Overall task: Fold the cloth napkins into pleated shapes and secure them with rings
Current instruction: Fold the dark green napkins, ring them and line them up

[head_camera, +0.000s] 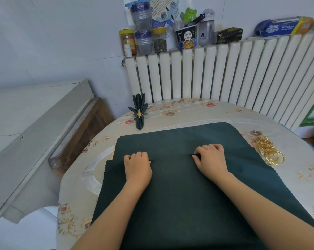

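Both hands, left [137,164] and right [209,157], curled, pinching a fold across the green napkin [172,195], its edges free.

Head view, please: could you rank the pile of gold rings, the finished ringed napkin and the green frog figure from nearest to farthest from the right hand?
From the right hand:
1. Pile of gold rings, just to its right on the table.
2. Finished ringed napkin, far left edge of the table.
3. Green frog figure, up on the radiator.

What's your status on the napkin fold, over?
Left hand and right hand both pinching the flat green napkin. One finished napkin aside. Gold rings untouched. Nothing obstructing.
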Motion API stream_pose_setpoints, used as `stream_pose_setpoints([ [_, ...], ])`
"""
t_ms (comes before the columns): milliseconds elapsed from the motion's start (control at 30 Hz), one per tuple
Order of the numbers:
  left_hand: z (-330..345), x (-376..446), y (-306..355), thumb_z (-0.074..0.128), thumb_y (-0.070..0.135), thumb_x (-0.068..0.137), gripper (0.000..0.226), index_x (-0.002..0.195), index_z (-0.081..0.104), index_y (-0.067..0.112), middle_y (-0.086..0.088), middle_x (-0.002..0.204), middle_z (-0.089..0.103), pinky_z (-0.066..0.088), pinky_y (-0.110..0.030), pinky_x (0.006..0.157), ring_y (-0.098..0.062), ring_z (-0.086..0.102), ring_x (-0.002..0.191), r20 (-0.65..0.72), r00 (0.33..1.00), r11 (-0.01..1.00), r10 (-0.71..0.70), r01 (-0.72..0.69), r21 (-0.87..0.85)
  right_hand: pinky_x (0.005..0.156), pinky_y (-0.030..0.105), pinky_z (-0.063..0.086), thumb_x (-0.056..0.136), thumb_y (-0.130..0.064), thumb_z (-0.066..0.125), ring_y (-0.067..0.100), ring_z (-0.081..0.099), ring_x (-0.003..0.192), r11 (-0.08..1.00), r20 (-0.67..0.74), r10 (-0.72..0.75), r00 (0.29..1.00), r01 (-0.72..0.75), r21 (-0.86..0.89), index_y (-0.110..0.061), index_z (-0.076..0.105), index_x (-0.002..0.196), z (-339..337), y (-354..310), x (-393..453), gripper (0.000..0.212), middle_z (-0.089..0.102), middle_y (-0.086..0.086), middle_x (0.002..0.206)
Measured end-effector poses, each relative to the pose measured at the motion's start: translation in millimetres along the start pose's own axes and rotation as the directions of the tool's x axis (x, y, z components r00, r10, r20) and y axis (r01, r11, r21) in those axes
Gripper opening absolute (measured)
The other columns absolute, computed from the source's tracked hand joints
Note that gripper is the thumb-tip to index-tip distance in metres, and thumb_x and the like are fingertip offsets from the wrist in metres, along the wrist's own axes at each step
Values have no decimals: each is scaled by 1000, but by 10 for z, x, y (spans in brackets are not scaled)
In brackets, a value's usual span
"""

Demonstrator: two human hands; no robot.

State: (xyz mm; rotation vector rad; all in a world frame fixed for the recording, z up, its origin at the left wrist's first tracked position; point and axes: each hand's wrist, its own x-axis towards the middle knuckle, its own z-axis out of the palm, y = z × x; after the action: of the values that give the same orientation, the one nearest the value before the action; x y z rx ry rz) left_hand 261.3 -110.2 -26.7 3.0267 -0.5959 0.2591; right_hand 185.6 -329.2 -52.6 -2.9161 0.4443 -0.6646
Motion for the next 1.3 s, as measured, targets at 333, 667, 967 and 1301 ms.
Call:
stream_pose_setpoints([
  [333,-50,-322,447,13,50,91,64,146,30,22,-6,158,15,-9,-42,116,-21,8,146,82,979,974,185,-171,-152,103,32,14,94,-39,43,16,53,104,993,100,-4,995,16,-117,-23,61,105,-30,-64,54,27,64,-6,102],
  [667,133,-589,619,-4,65,84,73,151,-3,34,-3,159,-11,-11,-43,118,-21,-16,146,279,932,970,230,-197,-140,100,34,20,92,-47,48,15,50,107,976,232,-44,972,91,-196,-28,55,108,-420,330,143,26,60,-8,109],
  [967,128,-615,642,-16,66,67,90,151,-2,35,-1,160,-10,-10,-43,118,-20,-15,146,257,936,966,240,-204,-160,97,36,17,92,-55,40,17,38,113,876,315,45,948,114,-468,-26,61,102,-812,574,314,37,66,-6,98],
  [1301,100,-617,632,-11,66,74,84,151,-1,35,-1,160,-9,-10,-43,118,-19,-14,146,251,940,967,231,-194,-163,113,51,1,99,-38,33,22,28,133,869,529,162,833,134,-477,-21,46,119,-751,809,283,29,61,0,118],
])
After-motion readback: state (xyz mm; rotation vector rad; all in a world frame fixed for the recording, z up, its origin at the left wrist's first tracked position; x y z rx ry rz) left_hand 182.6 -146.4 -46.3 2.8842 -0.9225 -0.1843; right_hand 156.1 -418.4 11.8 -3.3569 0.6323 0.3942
